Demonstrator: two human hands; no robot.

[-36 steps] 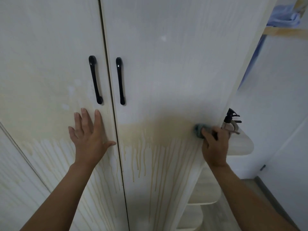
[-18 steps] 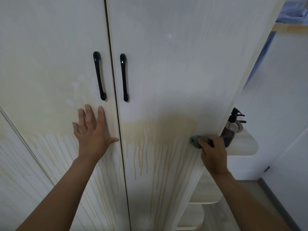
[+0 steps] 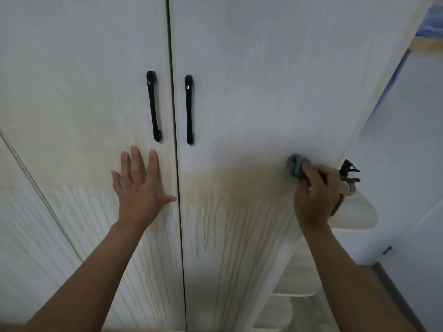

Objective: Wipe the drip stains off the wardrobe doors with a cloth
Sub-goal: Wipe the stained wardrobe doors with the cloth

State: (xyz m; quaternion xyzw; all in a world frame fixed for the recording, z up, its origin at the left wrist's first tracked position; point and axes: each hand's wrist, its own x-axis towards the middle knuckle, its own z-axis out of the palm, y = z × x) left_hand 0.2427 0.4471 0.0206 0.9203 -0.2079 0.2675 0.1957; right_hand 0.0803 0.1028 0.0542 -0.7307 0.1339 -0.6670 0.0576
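Two pale wardrobe doors fill the view, the left door (image 3: 79,97) and the right door (image 3: 263,80), each with a black handle. A yellowish band with drip stains (image 3: 215,212) runs down both below handle height. My left hand (image 3: 139,185) lies flat with fingers spread on the left door, just under its handle (image 3: 153,105). My right hand (image 3: 316,192) grips a bunched grey-green cloth (image 3: 295,165) and presses it against the right door near its right edge, at the top of the stained band.
Rounded open shelves (image 3: 354,216) jut from the wardrobe's right side; a spray bottle (image 3: 348,173) stands on the top one, partly behind my right hand. A white wall (image 3: 407,152) and strip of grey floor lie to the right.
The cloth in my right hand has slid up and a little left on the right door. My left hand stays flat on the left door. The view has shifted slightly.
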